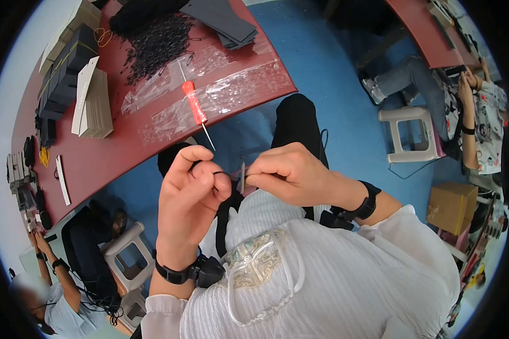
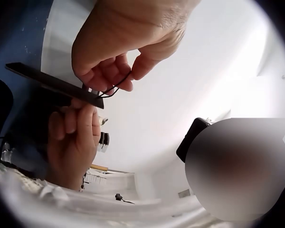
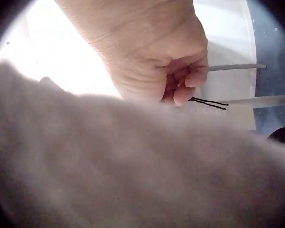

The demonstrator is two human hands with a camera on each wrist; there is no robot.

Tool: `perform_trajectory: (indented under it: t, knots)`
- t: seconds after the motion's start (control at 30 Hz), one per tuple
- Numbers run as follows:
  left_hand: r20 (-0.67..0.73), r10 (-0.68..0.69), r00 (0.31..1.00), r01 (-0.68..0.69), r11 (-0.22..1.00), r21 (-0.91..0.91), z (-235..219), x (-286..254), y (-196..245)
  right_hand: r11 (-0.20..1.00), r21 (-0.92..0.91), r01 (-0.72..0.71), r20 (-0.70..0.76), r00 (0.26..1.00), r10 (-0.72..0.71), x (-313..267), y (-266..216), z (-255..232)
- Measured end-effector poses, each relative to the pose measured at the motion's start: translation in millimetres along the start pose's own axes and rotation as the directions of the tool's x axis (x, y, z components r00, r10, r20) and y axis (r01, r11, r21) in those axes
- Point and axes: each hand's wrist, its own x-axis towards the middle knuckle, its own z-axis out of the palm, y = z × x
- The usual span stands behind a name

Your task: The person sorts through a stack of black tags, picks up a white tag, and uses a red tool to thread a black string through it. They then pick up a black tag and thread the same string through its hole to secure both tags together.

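Observation:
Near the lap, my left hand [image 1: 188, 210] pinches a thin black cord [image 1: 218, 173] between thumb and fingers. Facing it, my right hand [image 1: 294, 174] grips a flat card [image 1: 243, 177], seen edge-on in the head view. From the left wrist, the card [image 2: 47, 84] looks like a long dark strip, and the looped cord [image 2: 115, 90] runs from its end to my left fingers. In the right wrist view, two dark cord ends [image 3: 210, 102] stick out beside my curled right fingers [image 3: 183, 94]; the sleeve covers much of that view.
A red table [image 1: 133, 150] holds a red-handled pointed tool [image 1: 194, 103], clear plastic film [image 1: 232, 87], a heap of black cords [image 1: 158, 48], dark cards [image 1: 223, 22] and a pale card stack [image 1: 99, 110]. Other people sit left and right, near white stools [image 1: 410, 133].

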Motion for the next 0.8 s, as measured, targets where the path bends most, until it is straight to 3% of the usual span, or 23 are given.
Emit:
perform_trajectory:
  t: [0.07, 0.13, 0.2, 0.23, 0.27, 0.37, 0.4, 0.47, 0.5, 0.57, 0.6, 0.63, 0.67, 0.73, 0.8]
  knots:
    - [-0.087, 0.074, 0.993, -0.054, 0.976, 0.209, 10.0, -5.5, 5.0, 0.998, -0.060, -0.006, 0.019, 1.000, 0.007, 3.5, -2.4, -1.7]
    - [-0.070, 0.094, 0.993, -0.077, 0.973, 0.217, 24.6, -5.9, 5.8, 0.999, -0.043, 0.003, 0.004, 1.000, -0.003, 7.5, -3.9, -1.3]
    - [-0.052, 0.114, 0.992, -0.047, 0.722, 0.690, 33.7, -8.9, 5.7, 0.999, -0.042, 0.016, 0.025, 1.000, -0.015, 9.5, -9.8, -4.0]
    - [-0.018, 0.163, 0.986, -0.087, 0.615, 0.784, 34.2, -7.8, 1.9, 0.999, -0.042, 0.029, 0.045, 0.999, -0.027, 10.0, -11.5, -4.5]
    - [-0.019, 0.163, 0.987, -0.087, 0.615, 0.784, 34.0, -7.5, 1.0, 0.999, -0.042, 0.029, 0.045, 0.999, -0.027, 9.6, -11.7, -4.4]
    - [0.020, 0.248, 0.968, -0.125, 0.416, 0.901, 30.4, -5.4, -1.9, 0.996, -0.066, 0.064, 0.053, 0.997, -0.060, 7.4, -15.8, -8.8]
    - [0.021, 0.247, 0.969, -0.126, 0.417, 0.900, 28.9, -5.0, -1.2, 0.997, -0.074, 0.013, 0.100, 0.995, -0.006, 6.6, -22.1, -15.0]
    - [0.218, 0.198, 0.956, -0.234, 0.061, 0.970, 26.0, -4.8, 0.6, 0.996, -0.083, -0.038, 0.147, 0.988, 0.050, 5.4, -25.7, -17.6]
    - [0.238, 0.227, 0.944, -0.252, 0.034, 0.967, 25.3, -4.7, -3.0, 0.999, -0.042, -0.027, 0.127, 0.991, 0.032, 4.4, -26.3, -16.4]
    - [0.212, 0.275, 0.938, -0.245, 0.090, 0.965, 21.9, -2.4, -5.1, 1.000, -0.002, -0.015, 0.105, 0.994, 0.015, 3.7, -27.1, -16.6]
    - [0.184, 0.322, 0.929, -0.240, 0.144, 0.960, 21.2, -1.5, -5.3, 0.999, -0.050, 0.013, 0.162, 0.987, -0.005, 2.8, -28.1, -18.9]
    - [0.044, 0.338, 0.940, -0.174, 0.366, 0.914, 21.4, -2.5, -4.4, 0.994, -0.097, 0.043, 0.218, 0.976, -0.021, 2.4, -28.5, -20.4]
    - [-0.027, 0.323, 0.946, -0.126, 0.445, 0.887, 22.3, -3.9, 1.4, 0.994, -0.097, 0.043, 0.218, 0.976, -0.021, 3.1, -26.5, -21.1]
    - [-0.183, 0.289, 0.940, -0.047, 0.639, 0.768, 30.2, -7.2, 7.2, 0.933, -0.339, 0.118, -0.115, 0.979, -0.165, 6.3, -17.2, -22.1]
    - [-0.171, 0.234, 0.957, -0.040, 0.689, 0.723, 36.2, -5.7, 5.2, 0.923, -0.358, 0.145, -0.115, 0.974, -0.197, 10.5, -9.3, -10.5]
